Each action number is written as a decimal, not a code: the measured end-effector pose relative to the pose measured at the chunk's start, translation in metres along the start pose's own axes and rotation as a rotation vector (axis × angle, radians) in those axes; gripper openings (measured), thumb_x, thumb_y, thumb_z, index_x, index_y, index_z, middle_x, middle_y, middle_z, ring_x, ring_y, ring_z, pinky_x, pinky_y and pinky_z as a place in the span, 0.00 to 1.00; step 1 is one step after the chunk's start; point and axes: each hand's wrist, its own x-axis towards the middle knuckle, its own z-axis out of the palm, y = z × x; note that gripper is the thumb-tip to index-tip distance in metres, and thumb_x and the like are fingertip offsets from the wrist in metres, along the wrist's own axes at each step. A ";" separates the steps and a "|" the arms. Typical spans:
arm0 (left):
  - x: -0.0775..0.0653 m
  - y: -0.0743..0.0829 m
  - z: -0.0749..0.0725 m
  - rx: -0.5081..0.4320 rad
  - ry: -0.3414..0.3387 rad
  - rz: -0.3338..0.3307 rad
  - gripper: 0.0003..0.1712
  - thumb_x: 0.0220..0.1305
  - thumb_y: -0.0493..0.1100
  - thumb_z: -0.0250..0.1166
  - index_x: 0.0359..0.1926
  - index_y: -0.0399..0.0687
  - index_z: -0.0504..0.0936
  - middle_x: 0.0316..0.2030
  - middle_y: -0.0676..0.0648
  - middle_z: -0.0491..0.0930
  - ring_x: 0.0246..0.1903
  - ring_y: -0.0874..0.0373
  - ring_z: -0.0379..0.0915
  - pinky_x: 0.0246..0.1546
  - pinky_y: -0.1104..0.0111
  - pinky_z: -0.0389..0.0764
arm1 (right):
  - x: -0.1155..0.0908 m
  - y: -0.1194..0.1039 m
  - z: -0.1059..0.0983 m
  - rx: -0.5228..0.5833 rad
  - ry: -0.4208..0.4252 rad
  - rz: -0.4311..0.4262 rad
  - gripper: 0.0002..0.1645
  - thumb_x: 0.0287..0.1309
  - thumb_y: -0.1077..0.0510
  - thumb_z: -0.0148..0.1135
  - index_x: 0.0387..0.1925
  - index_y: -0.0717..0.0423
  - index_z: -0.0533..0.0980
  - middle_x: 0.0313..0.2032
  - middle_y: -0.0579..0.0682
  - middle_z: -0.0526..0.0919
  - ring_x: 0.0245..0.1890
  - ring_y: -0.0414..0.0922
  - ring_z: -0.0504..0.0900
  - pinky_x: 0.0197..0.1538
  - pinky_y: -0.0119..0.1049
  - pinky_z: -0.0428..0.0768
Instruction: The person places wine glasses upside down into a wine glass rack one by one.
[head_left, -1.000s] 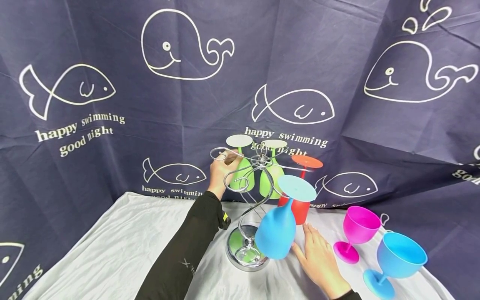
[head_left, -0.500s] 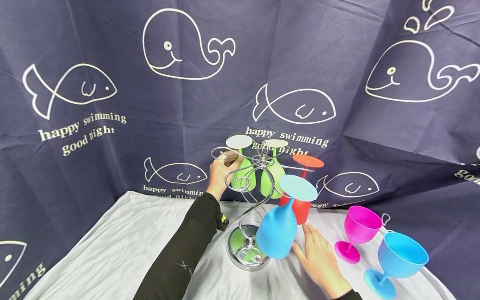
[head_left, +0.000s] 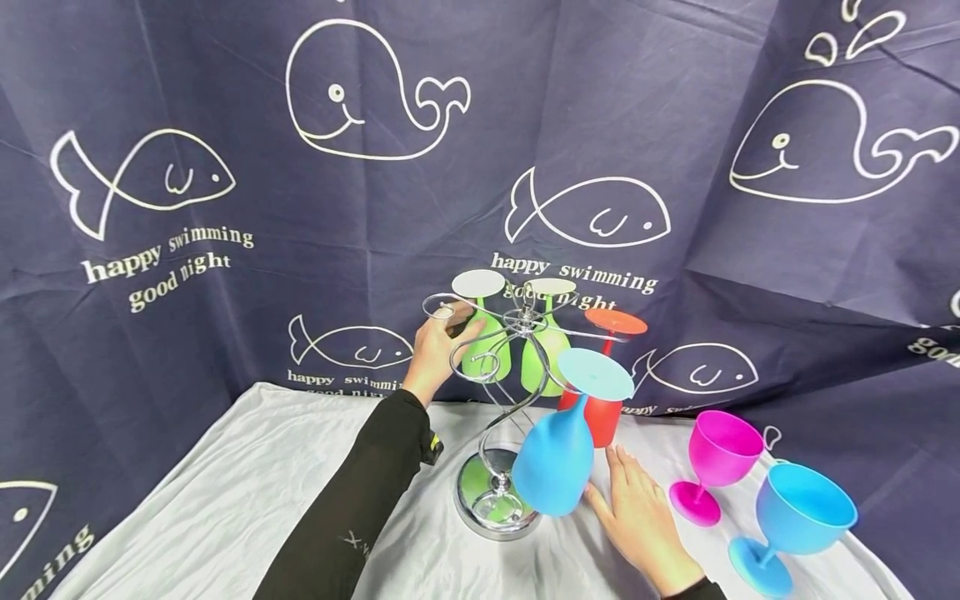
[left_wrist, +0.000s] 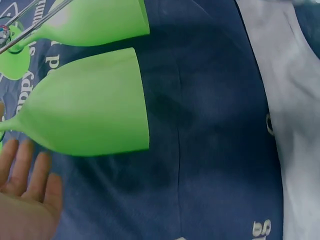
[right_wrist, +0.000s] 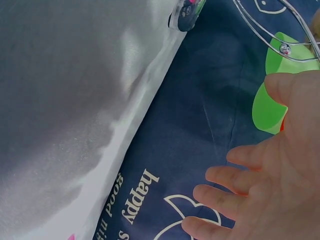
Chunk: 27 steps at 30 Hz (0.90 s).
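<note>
A chrome stemware rack (head_left: 474, 515) stands on the table with several goblets hanging upside down by their feet. My left hand (head_left: 437, 346) is at the left green goblet (head_left: 491, 354), close to its stem. In the left wrist view, the fingers (left_wrist: 37, 177) look extended and loose beside that goblet (left_wrist: 90, 107). Behind hangs a second green goblet (head_left: 542, 358), and to the right hangs a red goblet (head_left: 602, 421). The hanging blue goblet (head_left: 553, 458) is nearest me. My right hand (head_left: 641, 525) is just right of it, low over the table, fingers straight and holding nothing.
On the right, a magenta goblet (head_left: 723, 450) and another blue goblet (head_left: 802, 512) stand upright on the table. White cloth (head_left: 300, 450) covers the table. A dark blue curtain (head_left: 420, 217) with fish and whale drawings hangs behind.
My left hand has loosened its fingers from the left green goblet's stem and shifted slightly left and down. The right hand and the goblets look the same.
</note>
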 end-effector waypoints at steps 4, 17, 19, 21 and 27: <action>-0.010 -0.004 -0.010 0.116 -0.013 0.068 0.30 0.64 0.50 0.71 0.63 0.42 0.77 0.59 0.42 0.78 0.61 0.48 0.72 0.65 0.58 0.68 | 0.002 -0.001 -0.001 0.002 0.004 -0.002 0.42 0.70 0.43 0.57 0.69 0.72 0.63 0.68 0.69 0.67 0.67 0.67 0.65 0.64 0.66 0.65; -0.074 -0.028 -0.037 0.193 -0.190 -0.096 0.37 0.73 0.61 0.57 0.72 0.42 0.66 0.68 0.37 0.65 0.69 0.40 0.58 0.68 0.45 0.61 | -0.002 0.001 0.003 0.002 0.008 -0.011 0.42 0.69 0.43 0.59 0.68 0.72 0.64 0.67 0.68 0.68 0.67 0.66 0.66 0.64 0.64 0.65; -0.087 -0.032 -0.039 0.201 -0.200 -0.089 0.38 0.73 0.61 0.56 0.72 0.41 0.66 0.69 0.36 0.64 0.70 0.40 0.56 0.69 0.45 0.59 | -0.002 0.001 0.004 0.001 0.014 -0.021 0.42 0.68 0.44 0.59 0.68 0.72 0.65 0.67 0.68 0.68 0.67 0.67 0.67 0.64 0.65 0.66; -0.099 -0.037 -0.042 0.232 -0.205 -0.069 0.37 0.74 0.60 0.56 0.72 0.40 0.66 0.69 0.35 0.64 0.70 0.39 0.55 0.70 0.45 0.58 | -0.002 0.000 0.004 -0.001 0.016 -0.027 0.42 0.68 0.44 0.60 0.68 0.72 0.65 0.67 0.68 0.68 0.66 0.67 0.67 0.64 0.65 0.66; -0.134 -0.046 -0.052 0.370 -0.219 0.009 0.36 0.71 0.55 0.61 0.71 0.37 0.67 0.70 0.35 0.63 0.72 0.37 0.53 0.70 0.43 0.56 | -0.002 -0.001 0.005 -0.001 0.017 -0.037 0.42 0.68 0.44 0.60 0.68 0.72 0.64 0.67 0.68 0.68 0.66 0.67 0.67 0.64 0.64 0.66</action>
